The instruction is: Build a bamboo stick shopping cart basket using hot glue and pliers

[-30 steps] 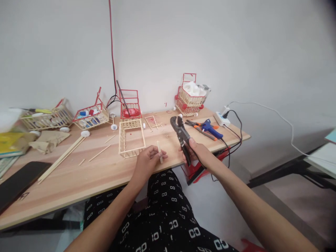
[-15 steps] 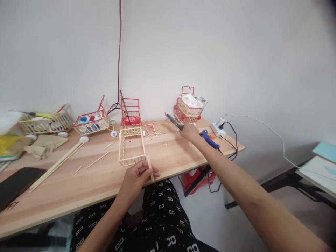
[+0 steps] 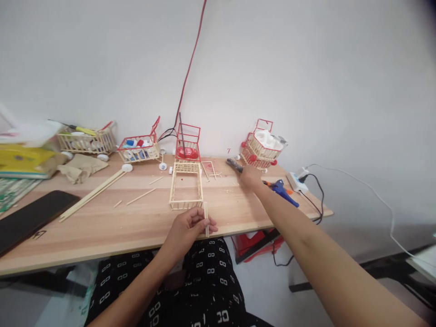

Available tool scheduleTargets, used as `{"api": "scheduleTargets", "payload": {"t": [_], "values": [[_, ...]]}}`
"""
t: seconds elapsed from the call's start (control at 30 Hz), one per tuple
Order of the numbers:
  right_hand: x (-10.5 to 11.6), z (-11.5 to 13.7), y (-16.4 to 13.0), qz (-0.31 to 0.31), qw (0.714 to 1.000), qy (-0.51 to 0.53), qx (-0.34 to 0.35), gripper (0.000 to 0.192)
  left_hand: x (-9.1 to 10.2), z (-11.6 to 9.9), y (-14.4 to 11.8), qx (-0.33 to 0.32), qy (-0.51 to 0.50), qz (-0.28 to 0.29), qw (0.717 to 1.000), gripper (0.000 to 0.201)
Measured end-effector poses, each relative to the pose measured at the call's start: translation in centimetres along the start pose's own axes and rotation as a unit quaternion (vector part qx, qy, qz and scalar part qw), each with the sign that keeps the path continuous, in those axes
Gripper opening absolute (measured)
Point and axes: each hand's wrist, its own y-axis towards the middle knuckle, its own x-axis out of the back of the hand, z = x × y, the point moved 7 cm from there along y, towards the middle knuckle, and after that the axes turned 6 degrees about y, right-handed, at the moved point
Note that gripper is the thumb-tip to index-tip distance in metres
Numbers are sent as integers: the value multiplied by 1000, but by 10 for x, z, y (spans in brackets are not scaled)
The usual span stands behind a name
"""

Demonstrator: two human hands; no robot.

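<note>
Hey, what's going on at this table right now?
A person sits at a wooden table making little stick carts. The left hand pinches a short wooden stick upright at the near edge, just in front of an unfinished stick frame. The right hand reaches far across and rests on black-handled pliers, next to a blue glue gun.
</note>
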Motion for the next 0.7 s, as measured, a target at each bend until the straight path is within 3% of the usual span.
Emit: {"api": "scheduleTargets", "payload": {"t": [0.2, 0.3, 0.4, 0.53, 0.57, 0.6, 0.7], "values": [[-1, -9, 7, 3, 996, 77, -54, 34, 0, 0, 0, -3, 10, 3, 1000, 29], [4, -9, -7, 9, 986, 158, -48, 32, 0, 0, 0, 12, -2, -3, 1000, 29], [1, -9, -51, 23, 963, 269, -13, 24, -3, 1, 0, 25, -22, -20, 999, 30], [-10, -6, -135, 54, 911, 407, 40, 35, -16, 0, 2, 30, -37, -42, 998, 32], [-14, -3, -154, 63, 895, 439, 47, 38, -20, -1, 3, 32, -45, -49, 997, 32], [-18, 2, -169, 84, 862, 497, 50, 40, -24, -1, 4, 35, -57, -56, 996, 32], [-21, 13, -194, 81, 829, 550, 54, 40, -32, -2, 8, 50, -111, -70, 990, 34]]}}
